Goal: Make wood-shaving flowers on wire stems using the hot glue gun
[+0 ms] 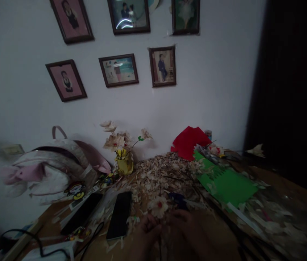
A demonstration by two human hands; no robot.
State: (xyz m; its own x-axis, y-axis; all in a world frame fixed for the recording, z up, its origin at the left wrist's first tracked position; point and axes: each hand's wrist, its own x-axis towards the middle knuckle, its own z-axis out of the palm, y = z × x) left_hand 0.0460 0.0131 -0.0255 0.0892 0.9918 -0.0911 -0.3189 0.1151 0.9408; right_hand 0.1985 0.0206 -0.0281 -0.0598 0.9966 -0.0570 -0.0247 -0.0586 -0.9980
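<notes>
A handmade cream flower (158,206) with a red centre stands upright near the table's front, its dark stem running down between my hands. My left hand (148,231) is closed in a pinch at the stem, just below the petals. Beside it on the right, my right hand (186,225) has its fingers bent together close to the flower's base. What those fingers pinch is too dark to make out. Just behind my right hand lies a dark blue object (178,200), its kind unclear. A heap of cream petal scraps (156,174) spreads behind the flower.
Two dark phones (119,215) (82,213) lie to the left, near a black cable (40,246). A pale backpack (61,166) leans at the wall beside a yellow vase (125,163) of similar flowers. Green sheet (228,185) and red sheet (190,141) lie right.
</notes>
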